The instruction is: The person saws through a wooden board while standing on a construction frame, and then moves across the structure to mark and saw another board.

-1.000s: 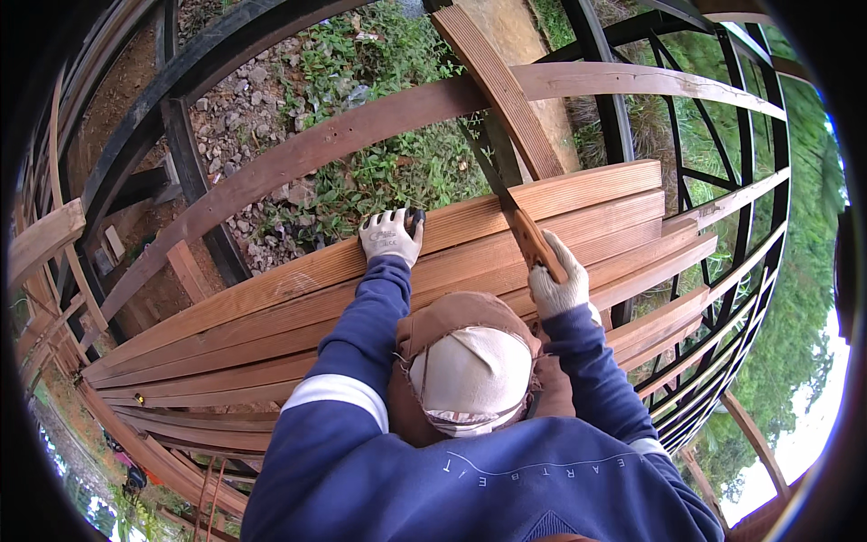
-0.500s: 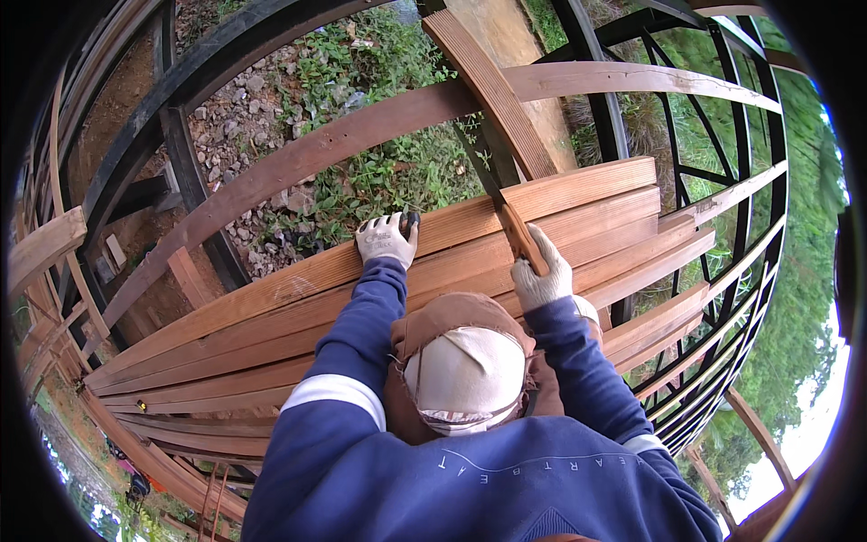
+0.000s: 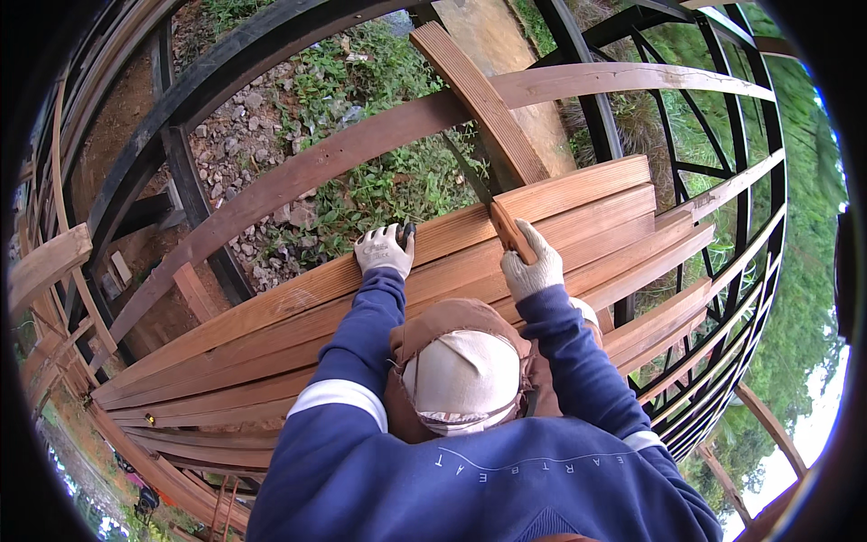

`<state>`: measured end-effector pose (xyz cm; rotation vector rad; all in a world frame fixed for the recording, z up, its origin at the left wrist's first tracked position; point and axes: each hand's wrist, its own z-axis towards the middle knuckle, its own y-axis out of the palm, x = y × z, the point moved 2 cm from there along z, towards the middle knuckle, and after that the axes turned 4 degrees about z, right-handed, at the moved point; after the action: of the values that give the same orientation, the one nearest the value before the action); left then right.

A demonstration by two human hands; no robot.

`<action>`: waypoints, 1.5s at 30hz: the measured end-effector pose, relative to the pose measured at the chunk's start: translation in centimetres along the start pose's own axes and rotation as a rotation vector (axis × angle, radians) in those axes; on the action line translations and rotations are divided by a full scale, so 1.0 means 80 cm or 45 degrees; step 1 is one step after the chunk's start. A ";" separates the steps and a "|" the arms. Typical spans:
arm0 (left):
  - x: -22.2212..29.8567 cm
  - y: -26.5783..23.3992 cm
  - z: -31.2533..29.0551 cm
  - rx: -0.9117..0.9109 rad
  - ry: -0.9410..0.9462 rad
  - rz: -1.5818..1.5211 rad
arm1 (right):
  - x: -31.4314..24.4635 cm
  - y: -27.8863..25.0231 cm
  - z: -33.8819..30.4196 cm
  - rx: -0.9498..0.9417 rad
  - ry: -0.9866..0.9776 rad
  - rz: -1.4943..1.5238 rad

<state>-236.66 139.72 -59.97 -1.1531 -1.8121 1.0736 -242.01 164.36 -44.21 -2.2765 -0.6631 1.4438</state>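
My right hand [image 3: 533, 266], in a pale knit glove, is closed around the wooden handle of a handsaw [image 3: 511, 230]. The saw's dark blade slants up and left past the far edge of the planks, over the greenery. My left hand [image 3: 383, 250], also gloved, grips the farthest wooden plank [image 3: 587, 185], its fingers bent at the far edge. This reddish-brown plank lies alongside several others, left of and below the saw. Just beyond the saw, a grooved board [image 3: 479, 99] runs away from the planks across a long curved-looking beam [image 3: 316, 163].
Black metal framing [image 3: 587, 81] crosses below and beyond the planks, with open gaps between members. Under it lie rubble [image 3: 239, 135], weeds and bare soil. More timber [image 3: 50, 253] juts in at the left. A light lattice of battens and black bars fills the right side.
My right hand has drawn the saw slightly back and left, and the blade now slants more to the left. My left hand stays on the plank. The whole view has shifted slightly.
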 end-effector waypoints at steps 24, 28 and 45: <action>-0.011 0.005 -0.002 0.016 -0.022 0.000 | -0.015 -0.152 -0.184 -0.195 0.195 -0.050; -0.012 0.005 -0.004 0.054 0.008 0.011 | -0.026 -0.075 -0.081 -0.120 -0.272 -0.341; -0.008 0.005 -0.002 -0.026 -0.036 0.019 | 0.017 -0.049 -0.065 -0.132 -0.142 -0.201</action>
<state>-236.17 139.24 -60.33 -1.1710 -1.8429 1.0875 -237.55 168.09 -40.98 -2.1749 -0.9497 1.5001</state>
